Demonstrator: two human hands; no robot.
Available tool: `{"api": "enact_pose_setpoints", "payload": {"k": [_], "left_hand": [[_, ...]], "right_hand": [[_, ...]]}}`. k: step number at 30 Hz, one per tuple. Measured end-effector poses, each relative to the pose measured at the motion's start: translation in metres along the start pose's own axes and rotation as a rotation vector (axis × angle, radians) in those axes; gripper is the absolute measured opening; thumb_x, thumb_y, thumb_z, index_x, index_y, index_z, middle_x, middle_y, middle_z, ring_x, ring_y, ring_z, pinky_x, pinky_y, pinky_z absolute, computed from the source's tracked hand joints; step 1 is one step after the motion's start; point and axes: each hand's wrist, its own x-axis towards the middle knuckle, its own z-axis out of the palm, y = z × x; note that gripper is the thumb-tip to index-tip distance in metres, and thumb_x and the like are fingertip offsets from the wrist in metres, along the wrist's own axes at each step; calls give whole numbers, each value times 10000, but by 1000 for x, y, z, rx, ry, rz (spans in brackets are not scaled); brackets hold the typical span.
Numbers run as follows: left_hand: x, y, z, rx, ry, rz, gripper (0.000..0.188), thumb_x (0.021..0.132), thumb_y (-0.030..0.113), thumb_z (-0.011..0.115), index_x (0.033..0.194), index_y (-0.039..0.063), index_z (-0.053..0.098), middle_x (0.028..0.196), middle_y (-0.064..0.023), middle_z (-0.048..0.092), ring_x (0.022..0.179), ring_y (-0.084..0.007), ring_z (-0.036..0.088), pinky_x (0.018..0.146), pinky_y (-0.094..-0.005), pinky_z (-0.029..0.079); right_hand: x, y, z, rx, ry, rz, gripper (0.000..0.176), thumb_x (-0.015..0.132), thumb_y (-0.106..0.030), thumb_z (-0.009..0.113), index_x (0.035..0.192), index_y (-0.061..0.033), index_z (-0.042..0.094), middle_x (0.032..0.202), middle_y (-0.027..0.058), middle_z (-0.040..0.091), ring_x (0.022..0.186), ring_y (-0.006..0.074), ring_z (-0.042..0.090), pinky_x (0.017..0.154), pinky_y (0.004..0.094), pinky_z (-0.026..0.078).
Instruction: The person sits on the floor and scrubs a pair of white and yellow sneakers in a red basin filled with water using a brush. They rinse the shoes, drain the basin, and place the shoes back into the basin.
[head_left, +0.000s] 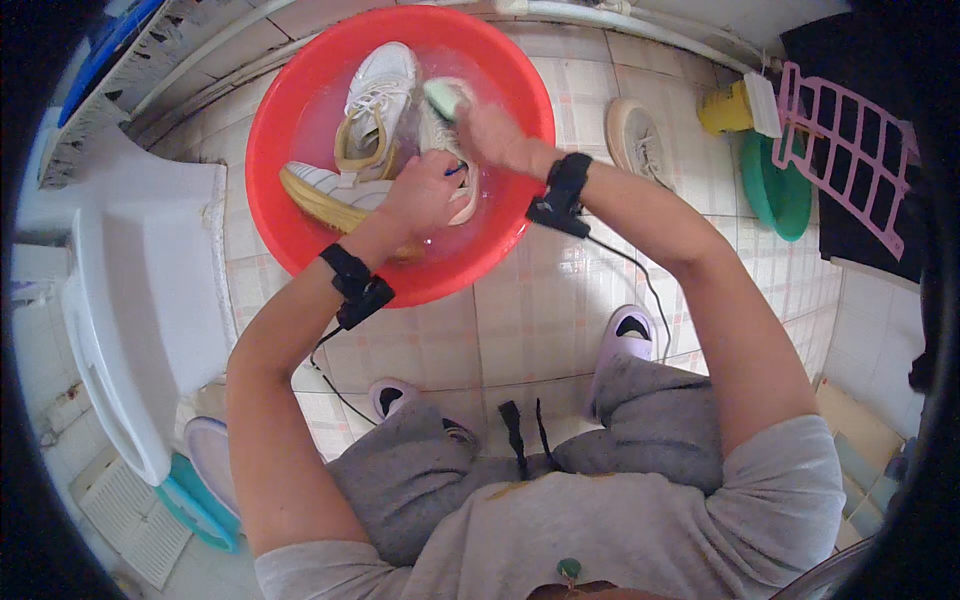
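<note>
A red plastic basin (289, 259) with cloudy water stands on the tiled floor. In its right half lies a white lace-up shoe (439, 131); my left hand (427, 191) grips it near its opening. My right hand (487, 133) holds a pale green scrubbing brush (444, 99) against the front of that shoe. Only part of the brush shows beyond my fingers. To the left, a white sneaker with a tan collar (384, 75) points towards the basin's far rim. Another white sneaker with a yellowish sole (319, 191) lies on its side below it, partly behind my left hand.
A pale shoe (636, 142) sits on the floor right of the basin. Farther right are a green basin (780, 187), a yellow container (724, 109) and a pink plastic rack (847, 142). A white ceramic fixture (112, 360) stands at left. Cables run from both wrist straps.
</note>
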Motion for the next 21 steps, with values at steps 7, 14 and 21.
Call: {"api": "enact_pose_setpoints", "payload": {"k": [7,14,21], "left_hand": [[-23,14,5,-27,-12,53,398,773,285,577,1067,17,569,1116,-153,505,1017,-306,484,837,-402,424],[-28,18,9,61,-73,23,433,797,271,557,1150,25,514,1188,-155,468,1087,-305,459,866,-413,414],[-16,28,-5,48,-166,-141,451,762,273,585,1129,21,511,1106,-133,481,1052,-294,451,857,-410,394]], "right_hand": [[-5,4,1,62,-39,15,153,715,-80,554,796,47,585,708,237,603,706,383,616,601,472,494],[-28,-24,-16,-108,-158,-60,126,713,-64,546,760,11,636,782,205,628,715,375,625,616,439,522],[-26,-14,-9,-221,-119,-190,135,722,-80,544,751,28,621,753,213,620,718,368,624,622,436,520]]}}
